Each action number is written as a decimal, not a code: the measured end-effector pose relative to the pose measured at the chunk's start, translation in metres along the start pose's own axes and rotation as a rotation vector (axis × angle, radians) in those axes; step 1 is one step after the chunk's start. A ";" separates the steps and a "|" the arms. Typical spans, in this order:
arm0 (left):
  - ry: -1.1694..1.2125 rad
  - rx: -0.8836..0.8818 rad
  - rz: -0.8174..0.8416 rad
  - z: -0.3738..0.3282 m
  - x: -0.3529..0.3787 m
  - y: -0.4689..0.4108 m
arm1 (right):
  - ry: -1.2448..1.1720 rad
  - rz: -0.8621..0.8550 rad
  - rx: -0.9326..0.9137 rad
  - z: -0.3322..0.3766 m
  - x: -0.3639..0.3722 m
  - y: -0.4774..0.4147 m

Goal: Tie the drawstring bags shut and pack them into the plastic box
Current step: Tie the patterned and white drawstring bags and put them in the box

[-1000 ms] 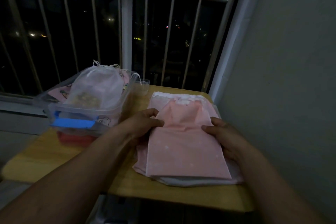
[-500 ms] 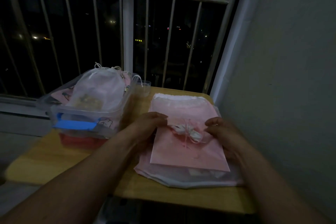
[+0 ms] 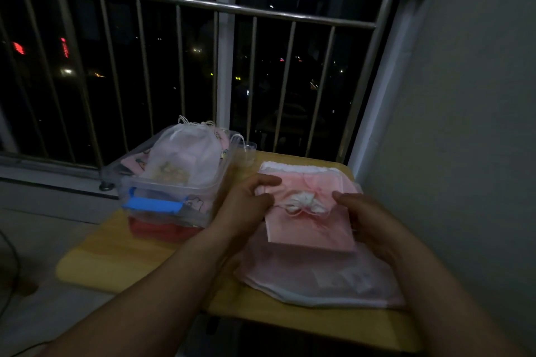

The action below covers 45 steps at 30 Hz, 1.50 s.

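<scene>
A folded pink drawstring bag [image 3: 310, 233] with its white gathered mouth and strings bunched on top sits above a stack of flat pink and white bags [image 3: 324, 278]. My left hand [image 3: 246, 206] grips its left edge, thumb on top. My right hand [image 3: 368, 223] holds its right edge, fingers curled round it. To the left stands the clear plastic box [image 3: 174, 197] with a blue latch. A tied white mesh bag [image 3: 185, 153] lies on top of other bags in the box.
The small yellow wooden table [image 3: 121, 255] carries everything. A red item [image 3: 156, 230] lies under the box. A small clear cup [image 3: 249, 151] stands behind the box. A metal railing [image 3: 226, 9] runs behind, and a grey wall [image 3: 464, 124] is close on the right.
The pink bag has been folded over, so its gathered white mouth now shows on top. Both hands have lifted it slightly off the stack. The view has tilted up.
</scene>
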<state>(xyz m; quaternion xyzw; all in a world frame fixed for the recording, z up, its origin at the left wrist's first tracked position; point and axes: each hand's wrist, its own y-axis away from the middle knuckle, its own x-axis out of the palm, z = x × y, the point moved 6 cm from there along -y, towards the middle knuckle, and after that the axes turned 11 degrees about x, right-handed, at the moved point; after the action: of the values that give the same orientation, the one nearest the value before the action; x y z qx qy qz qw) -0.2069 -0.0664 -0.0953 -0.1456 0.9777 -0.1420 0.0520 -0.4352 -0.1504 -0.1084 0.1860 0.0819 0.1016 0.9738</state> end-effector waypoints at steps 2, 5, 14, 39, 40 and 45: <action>-0.002 0.059 -0.016 -0.022 -0.004 0.008 | 0.006 -0.057 -0.102 0.023 0.006 0.001; -0.008 0.165 -0.060 -0.063 -0.021 0.013 | 0.099 -0.220 -0.289 0.080 0.025 0.010; -0.308 0.214 -0.240 -0.107 -0.146 -0.003 | 0.569 0.099 -0.724 0.202 0.229 0.009; -1.358 0.181 0.309 -0.099 -0.142 -0.032 | 1.022 -0.048 -0.832 0.178 0.241 -0.004; -1.345 0.228 0.278 -0.103 -0.131 -0.034 | 1.007 -0.078 -0.824 0.178 0.225 -0.002; -1.276 0.386 0.323 -0.102 -0.047 -0.040 | 1.025 -0.177 -0.677 0.140 0.131 0.000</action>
<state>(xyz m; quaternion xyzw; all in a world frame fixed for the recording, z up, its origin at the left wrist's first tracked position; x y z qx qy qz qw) -0.1663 -0.0621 0.0170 -0.0413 0.7224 -0.1905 0.6635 -0.2811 -0.1682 0.0039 -0.2130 0.5175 0.1170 0.8205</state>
